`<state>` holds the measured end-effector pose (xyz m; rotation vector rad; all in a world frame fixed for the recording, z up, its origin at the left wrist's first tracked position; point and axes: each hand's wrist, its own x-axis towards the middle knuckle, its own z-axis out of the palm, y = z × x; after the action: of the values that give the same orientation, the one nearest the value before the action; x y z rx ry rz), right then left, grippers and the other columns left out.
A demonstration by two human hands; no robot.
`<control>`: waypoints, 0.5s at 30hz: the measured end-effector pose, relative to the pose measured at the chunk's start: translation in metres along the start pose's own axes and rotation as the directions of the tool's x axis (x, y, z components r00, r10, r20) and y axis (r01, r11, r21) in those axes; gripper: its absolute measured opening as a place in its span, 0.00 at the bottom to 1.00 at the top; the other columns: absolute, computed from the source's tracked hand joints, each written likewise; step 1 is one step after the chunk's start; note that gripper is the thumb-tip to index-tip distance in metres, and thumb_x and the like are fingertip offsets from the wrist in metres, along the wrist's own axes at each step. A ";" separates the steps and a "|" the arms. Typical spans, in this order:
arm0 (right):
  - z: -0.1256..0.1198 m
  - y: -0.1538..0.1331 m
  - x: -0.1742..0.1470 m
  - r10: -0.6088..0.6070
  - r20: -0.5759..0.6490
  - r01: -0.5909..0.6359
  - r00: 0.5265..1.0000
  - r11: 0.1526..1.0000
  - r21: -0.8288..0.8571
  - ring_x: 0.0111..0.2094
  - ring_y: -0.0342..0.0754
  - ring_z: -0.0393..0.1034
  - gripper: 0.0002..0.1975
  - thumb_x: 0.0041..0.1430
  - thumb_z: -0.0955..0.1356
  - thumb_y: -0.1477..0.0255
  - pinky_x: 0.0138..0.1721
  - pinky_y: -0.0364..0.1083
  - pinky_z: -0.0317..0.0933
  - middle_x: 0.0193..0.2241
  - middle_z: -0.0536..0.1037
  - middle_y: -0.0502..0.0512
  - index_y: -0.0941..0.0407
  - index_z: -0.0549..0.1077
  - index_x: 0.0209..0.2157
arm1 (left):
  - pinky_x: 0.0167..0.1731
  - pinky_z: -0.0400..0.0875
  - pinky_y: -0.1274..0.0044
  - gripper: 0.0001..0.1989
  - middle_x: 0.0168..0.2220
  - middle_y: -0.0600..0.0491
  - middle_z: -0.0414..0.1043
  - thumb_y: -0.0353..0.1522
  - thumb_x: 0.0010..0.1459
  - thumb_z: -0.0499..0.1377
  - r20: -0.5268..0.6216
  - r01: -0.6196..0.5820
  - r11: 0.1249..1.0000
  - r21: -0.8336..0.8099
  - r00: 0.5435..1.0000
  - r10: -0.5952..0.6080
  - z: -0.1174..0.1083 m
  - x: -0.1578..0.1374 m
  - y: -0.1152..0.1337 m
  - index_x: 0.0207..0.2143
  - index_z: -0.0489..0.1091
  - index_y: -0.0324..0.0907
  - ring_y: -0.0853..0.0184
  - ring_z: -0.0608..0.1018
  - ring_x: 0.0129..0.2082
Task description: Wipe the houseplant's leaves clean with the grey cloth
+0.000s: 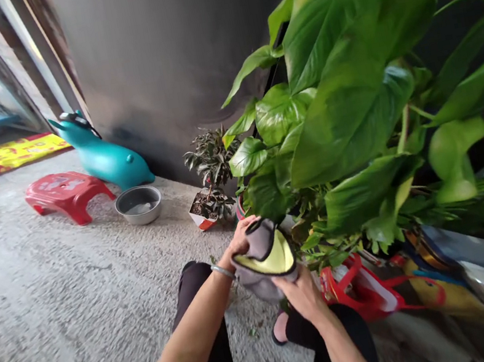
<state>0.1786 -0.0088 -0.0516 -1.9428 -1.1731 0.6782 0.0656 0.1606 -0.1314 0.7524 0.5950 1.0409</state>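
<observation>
A grey and yellow cleaning cloth with dark edging is bunched up between my two hands, in front of my knees. My left hand grips its upper left part, the fingers partly hidden behind the fabric. On the lower right side, my right hand is closed on the cloth with the thumb on top. Just beyond the cloth, broad green leaves of a large potted plant hang close to my hands. Its pot is mostly hidden by the foliage.
A small potted plant stands ahead. To the left are a metal basin, a red plastic stool, a teal animal-shaped toy and a yellow and red mat. A red plastic object lies by my right knee.
</observation>
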 end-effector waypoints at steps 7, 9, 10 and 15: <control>-0.032 0.036 -0.063 0.105 0.197 -0.142 0.975 0.972 0.188 0.44 0.65 0.82 0.19 0.44 0.80 0.55 0.49 0.57 0.76 0.37 0.88 0.61 0.53 0.85 0.33 | 0.34 0.77 0.73 0.30 0.37 0.42 0.85 0.50 0.36 0.80 -0.180 0.093 0.994 0.062 0.980 -0.081 0.001 -0.026 0.013 0.34 0.78 0.38 0.60 0.83 0.34; -0.043 0.037 -0.063 0.187 0.152 -0.229 0.971 0.912 0.339 0.43 0.63 0.82 0.23 0.45 0.81 0.51 0.46 0.55 0.76 0.36 0.88 0.59 0.54 0.85 0.36 | 0.36 0.78 0.72 0.30 0.39 0.42 0.86 0.50 0.41 0.78 -0.229 0.056 0.994 0.095 0.973 -0.033 0.004 -0.047 0.018 0.38 0.80 0.38 0.61 0.83 0.35; -0.047 0.037 -0.062 0.221 0.099 -0.242 0.970 0.878 0.413 0.43 0.62 0.82 0.24 0.46 0.81 0.49 0.46 0.54 0.76 0.35 0.87 0.58 0.54 0.85 0.36 | 0.38 0.78 0.71 0.30 0.39 0.42 0.86 0.51 0.44 0.77 -0.236 0.017 0.993 0.119 0.972 0.012 0.007 -0.061 0.022 0.39 0.80 0.38 0.60 0.83 0.36; -0.060 0.020 -0.055 0.074 -0.011 -0.057 0.997 0.850 0.524 0.44 0.62 0.81 0.21 0.53 0.78 0.49 0.48 0.54 0.76 0.29 0.85 0.55 0.52 0.85 0.35 | 0.61 0.75 0.60 0.26 0.53 0.41 0.84 0.50 0.54 0.75 0.047 -0.241 0.879 0.411 0.969 0.244 0.036 -0.144 0.041 0.47 0.83 0.42 0.49 0.83 0.56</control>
<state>0.2096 -0.0840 -0.0302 -1.5224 -0.7932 0.8949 0.0140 0.0321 -0.0643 1.2239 0.7527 1.1616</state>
